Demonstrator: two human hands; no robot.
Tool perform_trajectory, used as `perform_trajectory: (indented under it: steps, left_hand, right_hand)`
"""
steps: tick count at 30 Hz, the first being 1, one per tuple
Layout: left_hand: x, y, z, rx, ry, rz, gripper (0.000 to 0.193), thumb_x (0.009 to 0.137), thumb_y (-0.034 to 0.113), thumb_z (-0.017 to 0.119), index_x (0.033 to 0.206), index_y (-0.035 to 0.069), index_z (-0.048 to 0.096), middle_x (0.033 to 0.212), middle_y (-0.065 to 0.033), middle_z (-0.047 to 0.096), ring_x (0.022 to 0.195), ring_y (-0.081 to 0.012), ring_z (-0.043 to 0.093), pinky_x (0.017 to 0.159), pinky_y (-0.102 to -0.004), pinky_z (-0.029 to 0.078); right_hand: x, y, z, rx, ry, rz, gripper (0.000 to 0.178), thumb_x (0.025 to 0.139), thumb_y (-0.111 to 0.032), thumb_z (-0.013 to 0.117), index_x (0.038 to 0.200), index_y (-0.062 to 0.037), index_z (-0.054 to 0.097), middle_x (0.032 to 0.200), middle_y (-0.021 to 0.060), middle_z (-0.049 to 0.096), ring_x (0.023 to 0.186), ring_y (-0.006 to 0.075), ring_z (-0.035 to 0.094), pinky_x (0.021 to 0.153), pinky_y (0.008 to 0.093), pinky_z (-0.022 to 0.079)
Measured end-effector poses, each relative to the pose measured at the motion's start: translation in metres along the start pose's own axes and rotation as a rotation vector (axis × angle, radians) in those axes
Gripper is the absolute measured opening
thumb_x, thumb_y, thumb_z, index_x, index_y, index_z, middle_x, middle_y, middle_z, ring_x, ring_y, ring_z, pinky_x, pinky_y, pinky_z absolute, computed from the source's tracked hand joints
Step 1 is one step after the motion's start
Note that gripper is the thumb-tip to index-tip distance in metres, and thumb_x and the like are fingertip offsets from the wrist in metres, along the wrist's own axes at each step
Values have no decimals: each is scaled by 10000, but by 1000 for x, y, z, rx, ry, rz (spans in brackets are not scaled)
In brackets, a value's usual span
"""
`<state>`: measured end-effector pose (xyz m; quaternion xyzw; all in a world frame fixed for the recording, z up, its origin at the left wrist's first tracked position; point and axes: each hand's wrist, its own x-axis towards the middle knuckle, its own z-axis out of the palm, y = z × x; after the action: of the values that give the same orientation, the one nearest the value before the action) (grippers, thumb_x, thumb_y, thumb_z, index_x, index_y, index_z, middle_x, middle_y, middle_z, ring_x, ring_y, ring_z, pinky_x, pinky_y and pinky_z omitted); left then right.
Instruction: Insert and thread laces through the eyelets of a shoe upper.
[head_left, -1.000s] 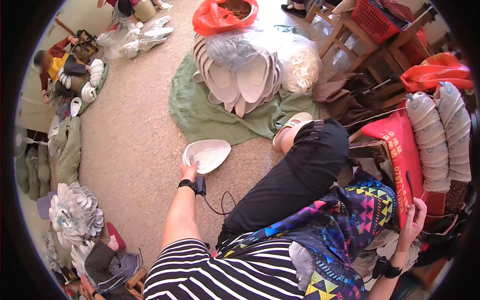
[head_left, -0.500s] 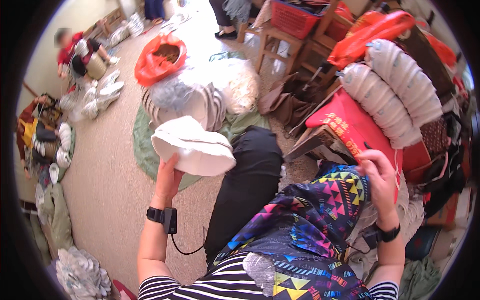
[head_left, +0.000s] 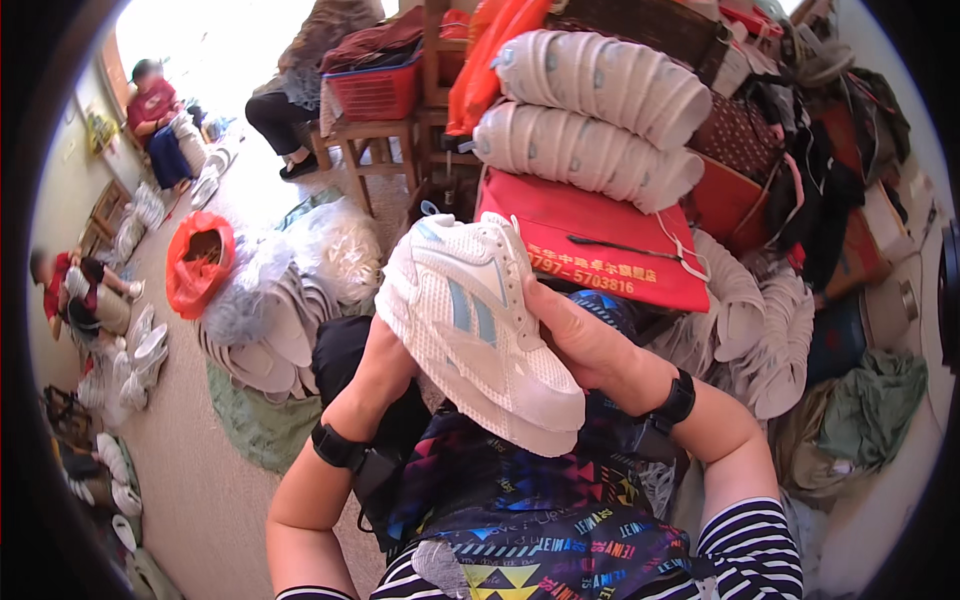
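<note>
Between my two hands, above my lap, is a white mesh sneaker upper with light blue stripes on its side. Its toe points down and to the right, and a second layered edge shows below the toe. My left hand grips it from the left, its fingers mostly hidden behind it. On the lacing side my right hand holds on, with the thumb pressed near the eyelets. Just beyond lies a red bag with a thin black tool on it.
Stacked white sneaker uppers rest on the red bag. To the left are pale soles, clear plastic bags and an orange-red bag. A wooden stool bears a red basket. Other people sit at the far left and back.
The view has turned to the right. My left hand has brought the white piece nearer, and its striped side now shows. My right hand has moved from beside the red bag onto the upper.
</note>
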<state>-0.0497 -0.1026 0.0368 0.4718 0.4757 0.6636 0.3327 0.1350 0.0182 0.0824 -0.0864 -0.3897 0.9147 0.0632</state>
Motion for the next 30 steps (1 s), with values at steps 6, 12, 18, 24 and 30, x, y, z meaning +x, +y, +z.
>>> perform_trajectory:
  steps: [6,12,18,24,30]
  left_hand:
    - [6,-27,15,-460,-119,-296,551,945,83,582,1442,33,347,1368,-89,502,1186,-167,534,1008,-338,468]
    - [14,-38,29,-293,-345,-305,531,1026,279,436,1493,75,283,1475,-90,405,1308,-229,453,1082,-392,406]
    - [15,-33,48,-435,-395,-337,491,959,99,550,1422,35,399,1412,-99,482,1220,-182,521,1004,-331,454]
    - [25,-21,53,-370,-315,-502,464,931,51,584,1377,26,458,1329,-83,552,1150,-152,553,970,-307,466]
    - [36,-28,24,364,-217,-383,268,940,92,556,1191,1,563,920,-14,663,739,-70,607,611,-226,497]
  right_hand:
    - [-35,5,-17,-351,167,-154,810,836,-328,762,1429,-8,314,1326,71,491,1213,168,472,1041,332,383]
    - [-57,-3,-34,-12,53,-119,818,853,-611,612,1445,-106,359,1398,57,489,1270,210,475,1059,400,384]
    - [-69,5,-37,-76,118,-177,858,829,-660,591,1435,-83,400,1391,94,512,1257,224,514,1075,415,388]
    - [-88,-4,-31,-75,180,-211,802,853,-597,610,1416,-62,411,1372,92,524,1251,209,516,1080,390,386]
    - [-118,-47,-54,-411,463,-501,587,898,-407,598,1346,-50,474,1261,67,582,1157,163,558,988,346,435]
